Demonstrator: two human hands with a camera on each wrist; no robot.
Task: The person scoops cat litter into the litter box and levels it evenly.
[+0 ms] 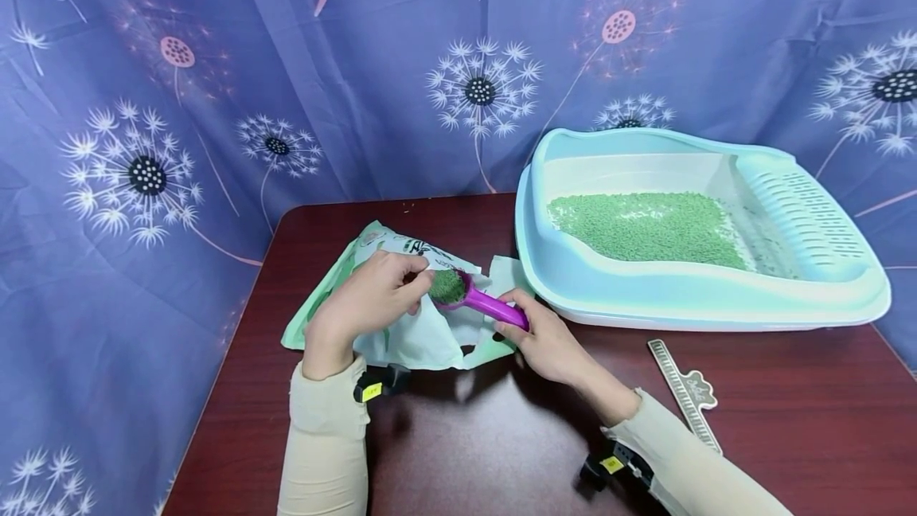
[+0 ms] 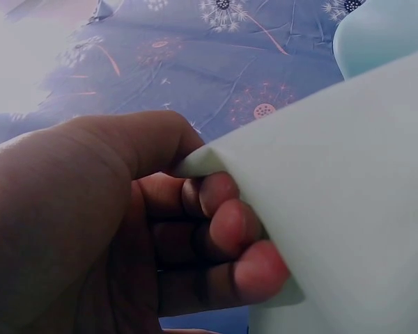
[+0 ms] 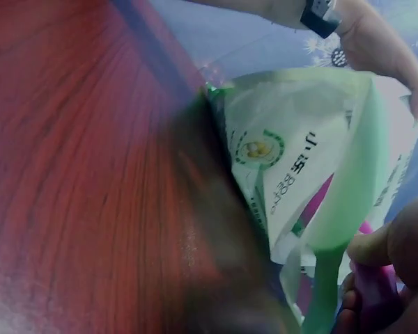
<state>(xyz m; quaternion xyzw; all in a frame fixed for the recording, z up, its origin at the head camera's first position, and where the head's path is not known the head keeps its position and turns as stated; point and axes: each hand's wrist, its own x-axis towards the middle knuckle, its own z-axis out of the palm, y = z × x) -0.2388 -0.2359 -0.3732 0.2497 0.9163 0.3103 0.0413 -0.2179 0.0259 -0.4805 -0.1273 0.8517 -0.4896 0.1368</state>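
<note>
A white and green bag of litter [image 1: 411,345] lies on its side, its mouth facing right. My left hand [image 1: 380,293] pinches the bag's edge between thumb and curled fingers; in the left wrist view the pale bag wall [image 2: 348,174] is folded up at the fingertips. My right hand [image 1: 548,341] grips the handle of a purple scoop [image 1: 496,307]. Green pellets [image 1: 447,287] fill the scoop's bowl, which is at the bag's mouth. From the right wrist, the bag's printed side [image 3: 292,167] shows, with part of the purple handle [image 3: 376,289] under my thumb.
A light blue litter box [image 1: 552,277] stands at the back right, green pellets [image 1: 645,229] spread over its floor. In front of it a beige ruler-like strip with a cloud-shaped tab [image 1: 684,395] lies on the dark red table [image 1: 802,396]. A blue dandelion curtain [image 1: 372,118] hangs behind.
</note>
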